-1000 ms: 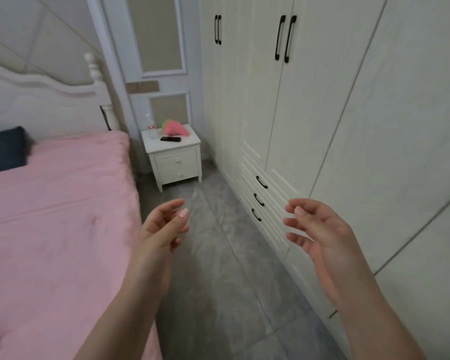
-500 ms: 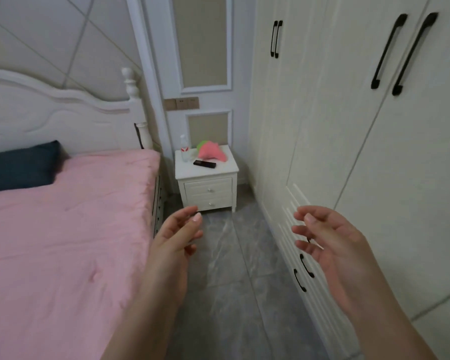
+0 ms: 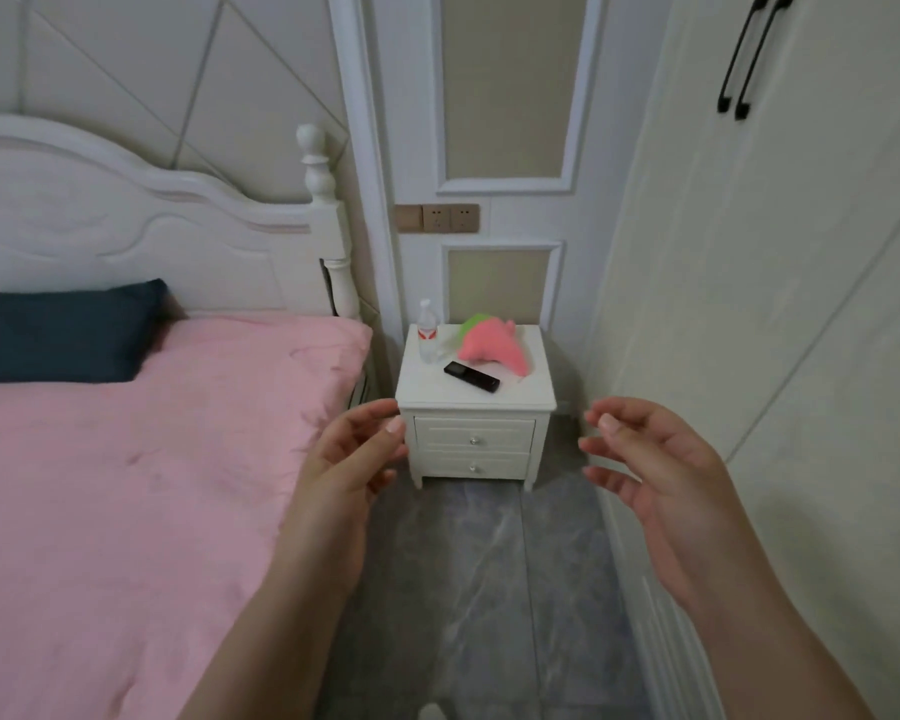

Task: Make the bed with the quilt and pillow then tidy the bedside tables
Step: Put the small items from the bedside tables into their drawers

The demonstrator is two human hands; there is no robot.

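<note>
A pink quilt [image 3: 141, 480] lies spread flat over the bed, with a dark blue pillow [image 3: 63, 335] at the headboard end. Ahead stands a white bedside table [image 3: 476, 433] with two drawers. On its top are a clear water bottle [image 3: 428, 332], a pink and green plush toy [image 3: 492, 345] and a black remote [image 3: 471, 376]. My left hand [image 3: 352, 459] and my right hand [image 3: 655, 475] are raised in front of the table, palms facing each other, fingers relaxed and holding nothing. Neither hand touches the table.
A white headboard [image 3: 141, 236] with a turned post backs the bed. A cream wardrobe [image 3: 801, 304] with black handles lines the right side. A narrow grey tiled floor strip [image 3: 468, 589] runs between bed and wardrobe. Wall sockets [image 3: 437, 218] sit above the table.
The view has moved forward along the aisle, so the bedside table is much closer and larger. Both hands stay raised and empty in the same pose.
</note>
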